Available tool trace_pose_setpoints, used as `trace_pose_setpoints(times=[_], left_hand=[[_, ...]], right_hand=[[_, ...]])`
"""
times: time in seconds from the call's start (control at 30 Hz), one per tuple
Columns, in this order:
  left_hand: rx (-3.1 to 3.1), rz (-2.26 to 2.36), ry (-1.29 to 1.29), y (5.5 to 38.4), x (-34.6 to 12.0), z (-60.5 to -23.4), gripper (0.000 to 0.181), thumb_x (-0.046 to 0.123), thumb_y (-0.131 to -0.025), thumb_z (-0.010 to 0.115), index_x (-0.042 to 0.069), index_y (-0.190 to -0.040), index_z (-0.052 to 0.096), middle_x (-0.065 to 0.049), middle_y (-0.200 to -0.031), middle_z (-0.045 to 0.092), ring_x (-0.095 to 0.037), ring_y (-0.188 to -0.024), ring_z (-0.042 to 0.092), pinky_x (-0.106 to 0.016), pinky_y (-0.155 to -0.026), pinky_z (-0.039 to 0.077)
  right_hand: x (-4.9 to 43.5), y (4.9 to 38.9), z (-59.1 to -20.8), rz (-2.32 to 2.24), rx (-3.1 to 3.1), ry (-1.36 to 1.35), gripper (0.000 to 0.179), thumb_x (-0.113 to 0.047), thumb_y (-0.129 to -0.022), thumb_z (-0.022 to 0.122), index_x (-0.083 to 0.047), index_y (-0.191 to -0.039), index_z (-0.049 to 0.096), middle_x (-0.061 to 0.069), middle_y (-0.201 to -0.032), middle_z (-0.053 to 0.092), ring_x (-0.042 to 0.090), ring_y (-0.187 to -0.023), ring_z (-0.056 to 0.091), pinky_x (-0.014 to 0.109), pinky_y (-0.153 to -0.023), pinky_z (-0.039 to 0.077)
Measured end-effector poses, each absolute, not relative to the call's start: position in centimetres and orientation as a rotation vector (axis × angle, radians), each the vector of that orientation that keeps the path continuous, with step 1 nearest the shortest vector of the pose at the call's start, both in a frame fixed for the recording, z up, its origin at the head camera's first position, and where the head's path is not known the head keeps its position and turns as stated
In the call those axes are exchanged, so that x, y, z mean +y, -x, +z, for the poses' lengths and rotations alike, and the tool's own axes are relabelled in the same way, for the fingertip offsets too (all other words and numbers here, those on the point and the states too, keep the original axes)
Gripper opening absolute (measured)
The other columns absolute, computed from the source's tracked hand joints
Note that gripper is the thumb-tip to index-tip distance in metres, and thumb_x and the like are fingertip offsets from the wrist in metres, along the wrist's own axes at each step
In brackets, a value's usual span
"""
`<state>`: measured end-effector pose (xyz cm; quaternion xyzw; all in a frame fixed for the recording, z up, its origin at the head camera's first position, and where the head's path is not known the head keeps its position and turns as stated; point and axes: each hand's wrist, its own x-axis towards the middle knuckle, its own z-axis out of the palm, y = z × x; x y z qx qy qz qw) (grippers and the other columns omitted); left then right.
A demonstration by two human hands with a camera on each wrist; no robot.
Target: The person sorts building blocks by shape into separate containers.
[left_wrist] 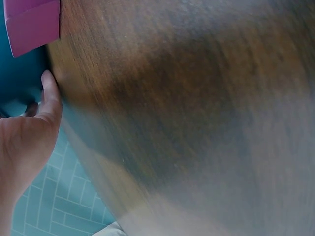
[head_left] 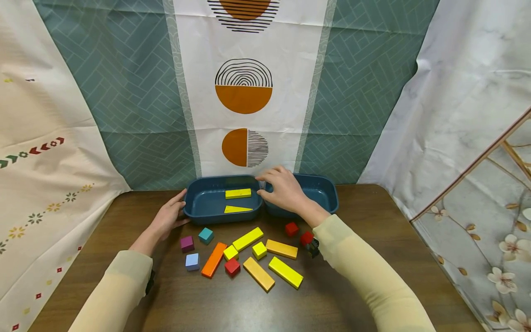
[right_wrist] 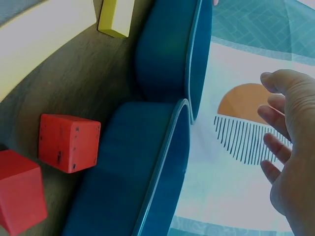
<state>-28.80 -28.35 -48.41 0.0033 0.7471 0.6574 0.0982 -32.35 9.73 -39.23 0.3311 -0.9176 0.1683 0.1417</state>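
Two dark blue trays stand side by side at the back of the table. My left hand (head_left: 166, 217) touches the outer left side of the left tray (head_left: 203, 198), its fingers along the wall. Inside that tray lie a yellow block (head_left: 238, 193) and a tapering yellow piece (head_left: 237, 209). Over the spot where the trays meet is my right hand (head_left: 284, 190), its fingers loosely bent and nothing between them in the right wrist view. It covers part of the right tray (head_left: 323, 193), whose visible floor is bare.
In front of the trays lie a purple cube (head_left: 187, 244), teal cube (head_left: 206, 235), light blue cube (head_left: 192, 262), orange block (head_left: 214, 260), yellow block (head_left: 286, 272), tan block (head_left: 259, 274) and red cube (head_left: 232, 267), among several others. A patterned cloth (head_left: 141, 92) hangs behind.
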Motion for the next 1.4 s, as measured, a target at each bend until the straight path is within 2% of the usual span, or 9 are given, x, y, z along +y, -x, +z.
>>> trace_pose_setpoints(times=[0.37,0.77,1.4], left_hand=[[2.210,1.949,-0.009,28.5,-28.2,-48.1,0.057,0.022,-0.113,0.028,0.027,-0.166,0.008,-0.021,-0.169,0.006,-0.046,-0.145,0.032,-0.060,-0.107,0.040],[2.219,1.951,-0.017,28.6,-28.2,-48.3,0.057,0.022,-0.113,0.028,0.027,-0.166,0.008,-0.020,-0.169,0.006,-0.046,-0.146,0.031,-0.061,-0.107,0.039],[2.224,1.939,-0.014,28.7,-28.1,-48.2,0.057,0.022,-0.113,0.028,0.026,-0.166,0.007,-0.019,-0.169,0.005,-0.045,-0.146,0.032,-0.061,-0.107,0.040]], right_hand=[[11.7,30.7,-39.2,0.551,-2.623,-0.972,0.040,-0.035,-0.094,0.074,-0.019,-0.131,0.072,-0.003,-0.123,0.069,0.020,-0.117,0.049,0.045,-0.101,0.042],[13.6,28.7,-39.2,0.532,-2.617,-0.981,0.038,-0.034,-0.093,0.076,-0.018,-0.128,0.073,0.001,-0.125,0.068,0.024,-0.120,0.051,0.047,-0.104,0.042],[16.7,25.7,-40.2,0.535,-2.615,-0.992,0.039,-0.034,-0.091,0.078,-0.020,-0.128,0.073,-0.003,-0.124,0.069,0.022,-0.120,0.051,0.048,-0.099,0.045]])
